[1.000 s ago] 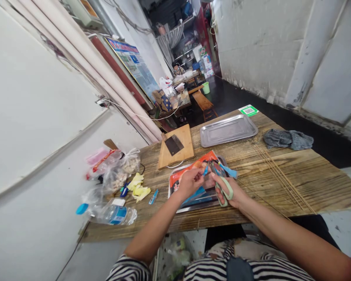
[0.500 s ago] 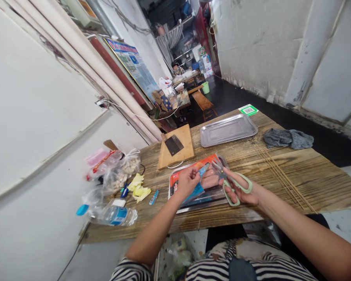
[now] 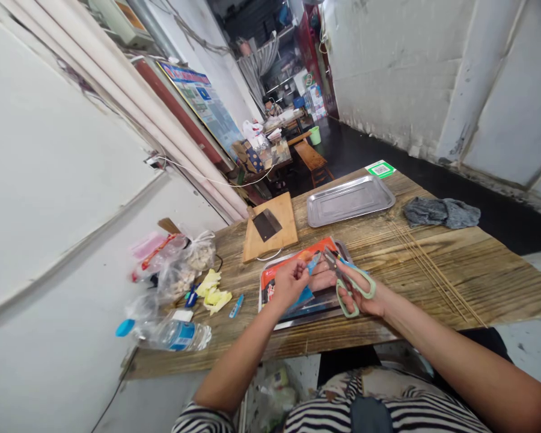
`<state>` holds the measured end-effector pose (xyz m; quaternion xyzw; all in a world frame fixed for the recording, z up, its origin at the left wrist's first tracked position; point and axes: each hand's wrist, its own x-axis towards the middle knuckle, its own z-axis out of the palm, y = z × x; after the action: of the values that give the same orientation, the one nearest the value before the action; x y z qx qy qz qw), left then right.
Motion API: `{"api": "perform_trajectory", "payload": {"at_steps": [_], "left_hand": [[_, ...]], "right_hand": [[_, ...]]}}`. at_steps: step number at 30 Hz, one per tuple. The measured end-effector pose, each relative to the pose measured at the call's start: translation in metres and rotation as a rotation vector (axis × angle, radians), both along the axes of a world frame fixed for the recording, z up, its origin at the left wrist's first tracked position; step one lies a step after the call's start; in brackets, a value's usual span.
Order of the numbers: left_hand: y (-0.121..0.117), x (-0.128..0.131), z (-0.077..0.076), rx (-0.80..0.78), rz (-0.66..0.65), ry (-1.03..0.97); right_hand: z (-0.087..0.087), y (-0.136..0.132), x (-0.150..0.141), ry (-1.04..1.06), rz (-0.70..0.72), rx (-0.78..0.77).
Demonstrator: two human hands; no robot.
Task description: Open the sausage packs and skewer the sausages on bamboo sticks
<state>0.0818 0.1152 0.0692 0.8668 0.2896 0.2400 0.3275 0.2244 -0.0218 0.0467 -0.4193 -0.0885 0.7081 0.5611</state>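
Wooden table (image 3: pixel 500 270) at lower centre, grey wall (image 3: pixel 397 78) upper right; two trays (image 3: pixel 350 201); left hand (image 3: pixel 291 281) pinches one package (image 3: pixel 316 248), right hand (image 3: pixel 369 300) grips one pair of scissors (image 3: pixel 337 272).

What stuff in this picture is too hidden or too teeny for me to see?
In the head view:
Orange package: some print is covered by the left hand.
Lower tray: mostly hidden beneath that package.
Right hand: partly covered by the scissors.
Wall poster: words too small and blurred.
Right arm: cut off by the picture's edge.
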Motion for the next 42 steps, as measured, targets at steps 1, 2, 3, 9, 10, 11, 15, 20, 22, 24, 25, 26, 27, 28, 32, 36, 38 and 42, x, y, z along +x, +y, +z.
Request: {"api": "perform_trajectory", "payload": {"at_steps": [1, 2, 3, 9, 10, 11, 15, 20, 22, 24, 25, 26, 27, 28, 32, 36, 38, 42], "left_hand": [[-0.001, 0.000, 0.000, 0.006, -0.002, 0.005], [-0.002, 0.000, 0.000, 0.012, -0.001, 0.009], [-0.003, 0.000, 0.000, 0.021, 0.002, 0.012], [-0.007, -0.003, -0.001, 0.038, 0.001, 0.018], [-0.006, -0.003, -0.001, 0.022, 0.009, 0.005], [-0.005, -0.004, 0.000, 0.000, 0.020, -0.015], [-0.002, -0.006, 0.001, -0.119, 0.074, -0.102], [-0.002, -0.005, -0.001, -0.180, 0.107, -0.141], [-0.002, -0.005, -0.002, -0.179, 0.115, -0.144], [-0.001, -0.005, -0.003, -0.183, 0.119, -0.146], [-0.001, -0.005, -0.003, -0.187, 0.122, -0.148], [-0.001, -0.006, -0.003, -0.193, 0.125, -0.148], [-0.001, -0.006, -0.003, -0.198, 0.128, -0.148], [-0.001, -0.006, -0.003, -0.198, 0.132, -0.150], [0.000, -0.007, -0.004, -0.176, 0.151, -0.165], [-0.001, -0.007, -0.005, -0.185, 0.145, -0.186], [-0.002, -0.006, -0.005, -0.190, 0.126, -0.194], [-0.007, -0.007, -0.003, -0.112, 0.078, -0.143]], "right_hand": [[0.000, 0.001, -0.003, -0.008, -0.031, 0.013], [0.000, 0.002, -0.005, -0.016, -0.060, 0.026], [0.000, 0.002, -0.008, -0.025, -0.085, 0.040], [-0.005, 0.005, -0.020, -0.105, -0.180, 0.109], [-0.007, 0.006, -0.020, -0.119, -0.185, 0.108], [-0.008, 0.006, -0.019, -0.130, -0.188, 0.105], [-0.009, 0.008, -0.003, -0.138, -0.212, 0.098], [0.005, 0.001, 0.022, -0.055, -0.084, 0.086], [0.009, -0.005, 0.024, -0.030, 0.003, 0.062], [0.011, -0.008, 0.023, -0.020, 0.057, 0.036], [0.011, -0.009, 0.022, -0.019, 0.072, 0.026], [0.010, -0.009, 0.020, -0.020, 0.080, 0.018], [0.010, -0.009, 0.019, -0.021, 0.083, 0.014], [0.009, -0.009, 0.019, -0.023, 0.084, 0.012], [0.010, -0.009, 0.017, -0.034, 0.086, 0.020], [0.012, -0.007, 0.016, -0.051, 0.078, 0.005], [0.011, -0.003, 0.016, -0.065, 0.064, -0.005], [0.012, 0.011, 0.016, -0.097, 0.044, -0.006]]}}
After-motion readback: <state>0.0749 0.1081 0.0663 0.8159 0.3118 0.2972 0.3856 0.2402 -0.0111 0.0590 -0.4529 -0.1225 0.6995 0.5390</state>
